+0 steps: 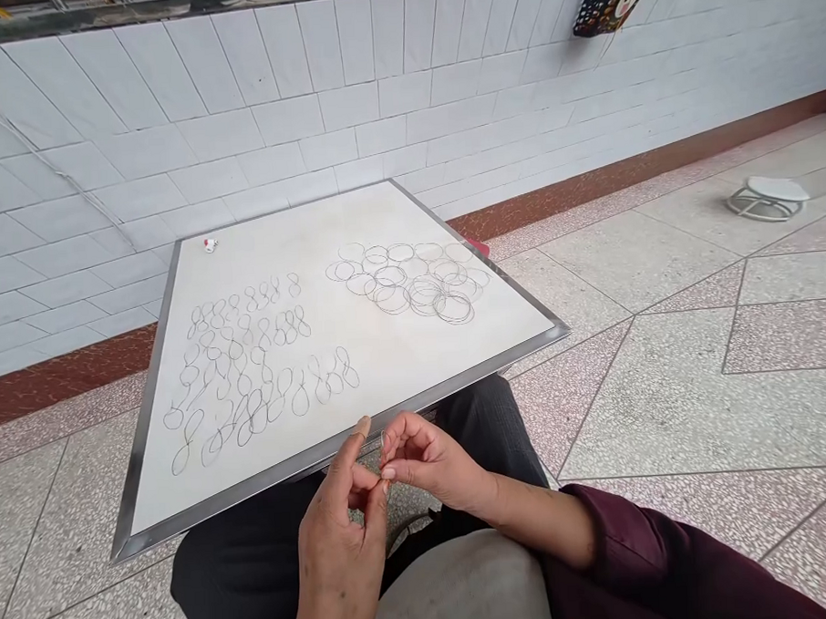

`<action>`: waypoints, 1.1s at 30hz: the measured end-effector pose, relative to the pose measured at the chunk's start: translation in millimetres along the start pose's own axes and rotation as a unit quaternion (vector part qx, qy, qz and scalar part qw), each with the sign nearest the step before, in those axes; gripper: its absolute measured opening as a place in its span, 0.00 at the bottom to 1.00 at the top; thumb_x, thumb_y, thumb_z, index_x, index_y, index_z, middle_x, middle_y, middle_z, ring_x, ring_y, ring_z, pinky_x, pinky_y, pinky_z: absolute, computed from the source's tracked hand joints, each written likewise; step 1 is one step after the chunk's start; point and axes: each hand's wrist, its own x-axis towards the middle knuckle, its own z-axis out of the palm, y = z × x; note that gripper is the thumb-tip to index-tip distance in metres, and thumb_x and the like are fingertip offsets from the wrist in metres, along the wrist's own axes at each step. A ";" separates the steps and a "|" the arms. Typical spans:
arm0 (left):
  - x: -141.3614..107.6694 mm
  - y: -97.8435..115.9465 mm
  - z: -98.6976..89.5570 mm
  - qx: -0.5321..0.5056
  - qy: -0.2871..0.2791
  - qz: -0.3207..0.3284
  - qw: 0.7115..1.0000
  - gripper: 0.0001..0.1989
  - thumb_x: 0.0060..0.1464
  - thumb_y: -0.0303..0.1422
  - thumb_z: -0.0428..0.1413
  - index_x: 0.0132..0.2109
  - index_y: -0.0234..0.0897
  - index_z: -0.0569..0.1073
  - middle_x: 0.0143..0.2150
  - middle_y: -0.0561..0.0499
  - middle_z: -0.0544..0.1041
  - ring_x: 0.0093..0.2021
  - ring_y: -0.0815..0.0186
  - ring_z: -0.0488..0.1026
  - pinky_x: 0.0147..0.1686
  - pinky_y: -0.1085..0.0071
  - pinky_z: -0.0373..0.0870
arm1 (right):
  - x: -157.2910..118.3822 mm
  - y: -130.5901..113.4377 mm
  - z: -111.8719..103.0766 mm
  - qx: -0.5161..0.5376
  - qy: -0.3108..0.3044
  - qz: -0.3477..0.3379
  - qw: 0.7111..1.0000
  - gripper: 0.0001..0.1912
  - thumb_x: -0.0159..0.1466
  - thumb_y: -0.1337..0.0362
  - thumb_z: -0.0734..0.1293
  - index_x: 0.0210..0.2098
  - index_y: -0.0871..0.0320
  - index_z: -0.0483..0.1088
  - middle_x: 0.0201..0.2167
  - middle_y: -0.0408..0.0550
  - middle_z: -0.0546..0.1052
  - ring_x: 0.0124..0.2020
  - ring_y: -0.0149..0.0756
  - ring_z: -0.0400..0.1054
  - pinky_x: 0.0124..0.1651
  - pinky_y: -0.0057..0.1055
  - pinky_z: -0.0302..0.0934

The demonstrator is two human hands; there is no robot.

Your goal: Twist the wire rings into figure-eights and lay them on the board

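Head view — hands (pixel 344 524) pinch wire (pixel 382 438) near table edge (pixel 283 469).

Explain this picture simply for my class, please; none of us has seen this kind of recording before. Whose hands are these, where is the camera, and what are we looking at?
There is no robot here: these are a person's bare left hand and right hand. The single picture comes from a camera worn on that person's head, looking forward and down.

In front is a pale table with a metal edge. On its left lie rows of thin loops twisted into figure-eight shapes; on its right, plain thin rings overlap in a cluster. A small red-and-white object sits near the far left corner.

The fingertips of both hands meet on a thin strand, just off the near edge. Its full shape is too hidden to tell.
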 end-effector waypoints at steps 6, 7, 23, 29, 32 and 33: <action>3.4 3.3 -2.6 0.040 -0.010 -0.012 0.999 0.28 0.59 0.39 0.53 0.66 0.50 0.64 0.28 0.58 0.75 0.28 0.65 0.74 0.38 0.65 0.73 | -0.8 -3.3 4.0 -0.022 0.030 0.011 0.999 0.14 0.56 0.62 0.77 0.33 0.57 0.69 0.28 0.39 0.72 0.30 0.26 0.66 0.37 0.27 0.63; 3.6 5.0 -2.9 0.036 -0.010 -0.019 0.999 0.28 0.58 0.39 0.53 0.66 0.51 0.63 0.28 0.58 0.75 0.28 0.65 0.74 0.38 0.65 0.73 | -0.9 -4.0 4.1 -0.023 0.032 0.014 0.999 0.14 0.55 0.61 0.77 0.33 0.57 0.69 0.28 0.39 0.72 0.29 0.26 0.66 0.36 0.27 0.63; 1.3 -10.2 2.5 -0.006 -0.006 -0.033 0.999 0.30 0.54 0.41 0.59 0.64 0.48 0.67 0.32 0.56 0.79 0.28 0.65 0.75 0.35 0.65 0.75 | -2.1 -7.2 3.7 -0.093 0.047 0.038 0.994 0.18 0.53 0.58 0.77 0.31 0.58 0.66 0.26 0.37 0.69 0.25 0.26 0.64 0.31 0.27 0.59; 1.2 -15.9 8.8 0.048 0.031 0.023 0.998 0.26 0.57 0.39 0.56 0.63 0.48 0.68 0.31 0.56 0.77 0.27 0.66 0.73 0.35 0.66 0.73 | -1.6 -7.2 3.8 -0.133 0.053 0.038 0.989 0.18 0.55 0.55 0.77 0.30 0.57 0.65 0.24 0.37 0.68 0.25 0.26 0.61 0.31 0.28 0.57; 1.6 -18.5 10.5 0.062 0.035 0.031 0.997 0.25 0.57 0.37 0.56 0.63 0.48 0.68 0.31 0.56 0.77 0.27 0.65 0.72 0.34 0.66 0.73 | -2.0 -6.2 4.9 -0.156 0.064 0.039 0.985 0.17 0.55 0.56 0.76 0.30 0.57 0.65 0.24 0.37 0.67 0.24 0.27 0.59 0.30 0.27 0.56; 1.8 -19.8 11.4 0.065 0.036 0.033 0.997 0.25 0.57 0.37 0.55 0.62 0.48 0.69 0.31 0.55 0.77 0.28 0.65 0.73 0.35 0.66 0.73 | -2.3 -5.4 5.4 -0.168 0.070 0.038 0.983 0.17 0.55 0.56 0.76 0.29 0.57 0.65 0.23 0.37 0.67 0.24 0.27 0.59 0.29 0.27 0.55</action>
